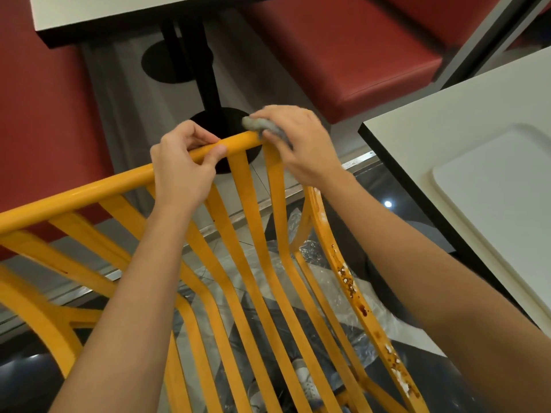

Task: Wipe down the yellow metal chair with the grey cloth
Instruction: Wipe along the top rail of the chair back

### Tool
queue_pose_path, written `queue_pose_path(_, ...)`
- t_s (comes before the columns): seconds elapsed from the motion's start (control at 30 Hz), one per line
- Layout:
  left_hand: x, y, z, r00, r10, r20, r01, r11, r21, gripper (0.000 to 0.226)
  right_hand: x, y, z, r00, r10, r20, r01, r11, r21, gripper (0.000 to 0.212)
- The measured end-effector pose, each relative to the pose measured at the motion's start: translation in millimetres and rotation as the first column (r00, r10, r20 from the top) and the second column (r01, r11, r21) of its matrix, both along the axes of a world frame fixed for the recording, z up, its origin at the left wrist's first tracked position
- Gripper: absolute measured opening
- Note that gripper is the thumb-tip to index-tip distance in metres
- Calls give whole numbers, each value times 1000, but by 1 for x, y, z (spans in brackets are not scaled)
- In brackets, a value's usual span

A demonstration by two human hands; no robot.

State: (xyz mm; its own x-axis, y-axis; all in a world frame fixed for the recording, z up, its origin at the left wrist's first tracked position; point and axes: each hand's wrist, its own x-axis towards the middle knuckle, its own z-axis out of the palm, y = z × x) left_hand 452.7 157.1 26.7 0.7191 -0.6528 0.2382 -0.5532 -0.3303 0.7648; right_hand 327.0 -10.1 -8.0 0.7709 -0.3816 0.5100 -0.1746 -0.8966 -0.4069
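Here two hands work one yellow chair [238, 234]: left hand [182, 171] fingers grip its rail, right hand [298, 144] fingers clutch one grey cloth [265, 126].

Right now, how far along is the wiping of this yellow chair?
Early to midway, by the look of it. The top rail looks clean. In hand: the right hand presses the grey cloth at the rail's right end while the left hand grips the rail. Left: brown and white splatter still covers the right side bar.
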Motion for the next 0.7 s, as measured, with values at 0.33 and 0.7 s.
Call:
queue_pose_path(0.33,1,25,-17,922,11,386,-63,991,122,30,43,49,8,993,68,-99,-69,998,-11,34)
queue_pose_path(0.7,12,85,-34,881,190,434,-288,942,172,43,77,110,5,993,-109,-38,111,993,33,44)
